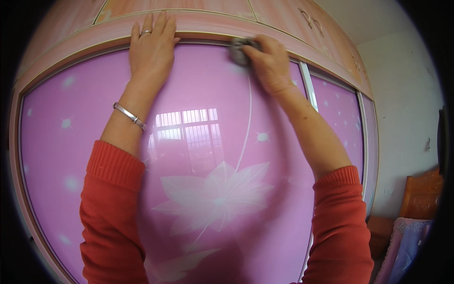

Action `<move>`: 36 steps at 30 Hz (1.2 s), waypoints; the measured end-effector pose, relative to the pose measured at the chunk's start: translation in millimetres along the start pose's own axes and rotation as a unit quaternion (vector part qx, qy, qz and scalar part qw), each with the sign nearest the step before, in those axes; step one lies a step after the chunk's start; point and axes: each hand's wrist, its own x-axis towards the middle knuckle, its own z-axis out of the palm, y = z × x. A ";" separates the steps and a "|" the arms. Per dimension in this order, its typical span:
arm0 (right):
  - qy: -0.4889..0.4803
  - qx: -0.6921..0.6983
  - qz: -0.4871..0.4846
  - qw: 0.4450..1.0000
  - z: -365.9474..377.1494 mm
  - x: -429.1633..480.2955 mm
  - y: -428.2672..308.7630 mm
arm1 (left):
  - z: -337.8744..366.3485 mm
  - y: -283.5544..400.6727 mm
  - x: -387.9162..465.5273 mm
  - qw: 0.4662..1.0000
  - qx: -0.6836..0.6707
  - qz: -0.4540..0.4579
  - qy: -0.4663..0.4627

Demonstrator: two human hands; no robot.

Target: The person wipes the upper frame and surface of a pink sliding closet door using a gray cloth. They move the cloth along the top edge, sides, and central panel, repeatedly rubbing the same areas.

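Observation:
My left hand [152, 46] lies flat with its fingers up against the wooden frame rail [209, 26] above a glossy pink sliding wardrobe door [198, 85]. A ring and a silver bangle [129, 116] are on that hand and wrist. Higher on the right, my right hand [271, 62] grips a bunched grey cloth [242, 51], slightly blurred, at the top edge of the same door, just under the rail. The door bears a pale flower pattern and star shapes, and a barred window is reflected in it.
Upper wooden cupboard doors with curved handles [312, 22] run above the rail. A light metal door edge [308, 85] stands right of my right hand, beside another pink panel [337, 113]. At the far right are a wall, a wooden headboard [422, 195] and bedding [408, 245].

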 end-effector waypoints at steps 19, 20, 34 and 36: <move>0.033 0.047 0.028 0.998 12.9 3.4 -4.6 | -9.3 21.9 4.8 0.996 0.073 -0.047 -0.034; 0.037 0.039 0.031 0.998 10.7 -2.5 3.8 | -10.1 24.0 4.5 0.996 0.072 -0.047 -0.026; -0.110 -0.190 0.295 0.930 -25.5 -81.3 87.6 | -6.4 27.8 6.4 0.994 0.095 -0.050 -0.004; -0.161 -0.204 0.283 0.923 -30.4 -80.5 83.9 | -6.8 30.1 6.0 0.995 0.089 -0.051 -0.006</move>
